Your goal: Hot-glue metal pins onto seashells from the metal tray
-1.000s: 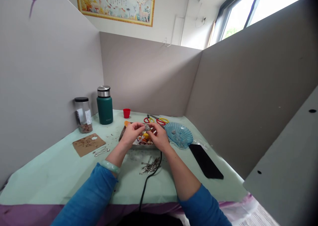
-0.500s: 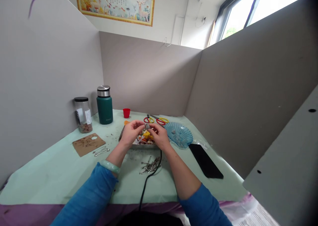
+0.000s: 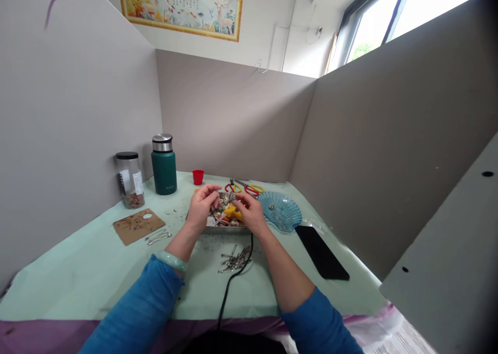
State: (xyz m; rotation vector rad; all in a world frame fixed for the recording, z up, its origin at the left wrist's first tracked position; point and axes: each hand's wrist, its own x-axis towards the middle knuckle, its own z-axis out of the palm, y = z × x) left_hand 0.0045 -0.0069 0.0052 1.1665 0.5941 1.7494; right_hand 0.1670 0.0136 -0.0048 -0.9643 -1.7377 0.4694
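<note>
Over a metal tray (image 3: 225, 230) of mixed small items, my right hand (image 3: 249, 211) pinches a small silvery-grey piece (image 3: 232, 196) between thumb and fingers. My left hand (image 3: 202, 206) is above the tray's left side, its thumb and fingertips curled together; whether something tiny is between them I cannot make out. A yellow piece (image 3: 231, 211) lies among the tray's contents. Nearer me on the green cloth is a pile of silver metal pins (image 3: 235, 260). To the right, a blue shell-shaped dish (image 3: 282, 211) holds a small silvery piece (image 3: 271, 207).
A green bottle (image 3: 164, 167), a jar (image 3: 132, 183) and a red cup (image 3: 198, 177) stand behind and left. Brown card (image 3: 139, 226) and larger pins (image 3: 158, 236) lie left. Scissors (image 3: 252, 189) are behind the tray; a black phone-like slab (image 3: 322, 253) and a black cord (image 3: 229, 286) lie nearer.
My left hand has moved slightly left, away from the silvery-grey piece and my right hand. The piece stays in my right fingers, and more of the tray's contents shows between the hands.
</note>
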